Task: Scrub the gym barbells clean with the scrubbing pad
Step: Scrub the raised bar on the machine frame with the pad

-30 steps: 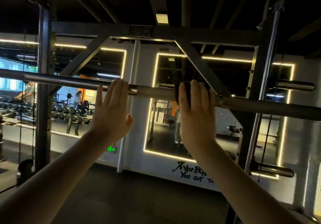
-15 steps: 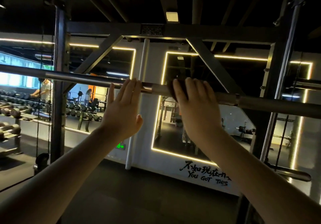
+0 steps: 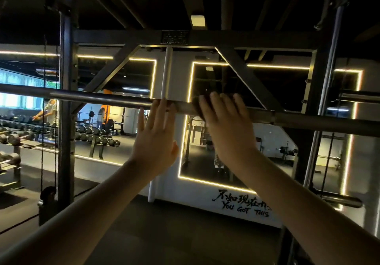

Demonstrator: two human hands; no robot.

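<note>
Mid-scrub, our right hand curls its fingers over the pad on the bar, left hand flat-fingered beside; next we should slide sideways.

The bar is smooth bare metal with a dull brushed sheen. The pad looks dark, matt and coarse. The rack is matt black metal; its guide rod is glossy chrome.
</note>
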